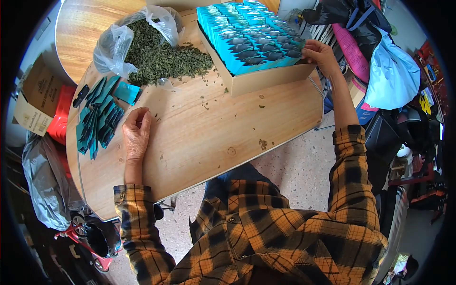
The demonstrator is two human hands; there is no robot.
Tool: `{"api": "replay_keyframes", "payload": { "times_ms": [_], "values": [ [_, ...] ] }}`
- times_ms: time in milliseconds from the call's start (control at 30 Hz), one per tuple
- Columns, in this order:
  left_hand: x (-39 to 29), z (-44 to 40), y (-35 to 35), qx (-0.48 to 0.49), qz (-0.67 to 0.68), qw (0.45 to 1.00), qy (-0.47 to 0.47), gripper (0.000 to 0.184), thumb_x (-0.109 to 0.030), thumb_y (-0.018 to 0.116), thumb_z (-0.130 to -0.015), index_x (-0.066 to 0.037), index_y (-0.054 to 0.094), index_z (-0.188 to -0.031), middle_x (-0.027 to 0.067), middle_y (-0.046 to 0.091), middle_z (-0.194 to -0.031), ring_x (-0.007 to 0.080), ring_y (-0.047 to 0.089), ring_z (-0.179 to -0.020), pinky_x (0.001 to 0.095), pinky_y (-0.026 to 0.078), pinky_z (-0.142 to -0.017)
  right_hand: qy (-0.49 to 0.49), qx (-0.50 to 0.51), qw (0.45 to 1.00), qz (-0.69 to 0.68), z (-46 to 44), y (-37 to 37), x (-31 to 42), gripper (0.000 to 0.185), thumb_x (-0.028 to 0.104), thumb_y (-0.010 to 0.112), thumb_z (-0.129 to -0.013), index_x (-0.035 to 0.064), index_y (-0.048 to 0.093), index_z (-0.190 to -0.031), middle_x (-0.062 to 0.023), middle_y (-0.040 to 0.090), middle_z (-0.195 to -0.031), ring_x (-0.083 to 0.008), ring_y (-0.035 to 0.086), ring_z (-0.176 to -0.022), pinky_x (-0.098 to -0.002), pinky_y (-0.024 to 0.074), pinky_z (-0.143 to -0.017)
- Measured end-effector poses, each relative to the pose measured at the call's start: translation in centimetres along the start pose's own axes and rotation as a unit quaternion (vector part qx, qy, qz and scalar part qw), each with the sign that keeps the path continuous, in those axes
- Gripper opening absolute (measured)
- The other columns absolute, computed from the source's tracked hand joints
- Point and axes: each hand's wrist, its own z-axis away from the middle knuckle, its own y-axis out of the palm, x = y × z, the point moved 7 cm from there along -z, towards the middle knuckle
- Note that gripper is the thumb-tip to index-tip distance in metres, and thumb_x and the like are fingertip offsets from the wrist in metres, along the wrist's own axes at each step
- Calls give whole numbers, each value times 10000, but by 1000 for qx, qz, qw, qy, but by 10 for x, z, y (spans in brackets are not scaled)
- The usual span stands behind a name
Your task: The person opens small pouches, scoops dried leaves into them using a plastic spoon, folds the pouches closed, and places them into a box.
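Note:
My right hand [321, 57] is at the right front corner of a cardboard box [273, 80]. Its fingers are pinched together, with some greenish dried leaves at the tips, over the tops of the packets. Rows of teal packets [242, 42] stand upright in the box, tightly packed, with dark openings at their tops. On the table, my left hand [137, 133] rests with its fingers curled in, and nothing shows in them. Just left of it lies a fanned pile of teal packets [99, 118], with one lighter packet [127, 93] at the pile's upper right.
Dried leaves [166, 59] spill from a clear plastic bag [112, 47] onto the wooden table [204, 128]. A small black object [81, 95] lies by the left edge. An open carton [40, 97] stands left of the table; bags and clutter [392, 71] crowd the right.

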Motion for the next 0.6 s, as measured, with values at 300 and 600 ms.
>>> {"api": "replay_keyframes", "payload": {
  "times_ms": [300,600],
  "values": [
    [-2,1,0,0,-4,1000,4,179,-128,641,-878,7,660,-994,53,666,-839,94,575,-700,250,489,-681,-12,13,1000,15,0,2,2,345,132,736,-805,24,628,-1114,-26,663,-879,-94,611,-706,-197,460,-597],
    [-1,0,0,-2,-5,1000,5,176,-123,642,-876,5,659,-996,46,663,-824,88,562,-678,244,484,-667,3,22,999,31,-1,7,4,185,166,728,-819,85,672,-975,28,649,-781,-49,570,-631,-179,440,-570]
  ]
}}
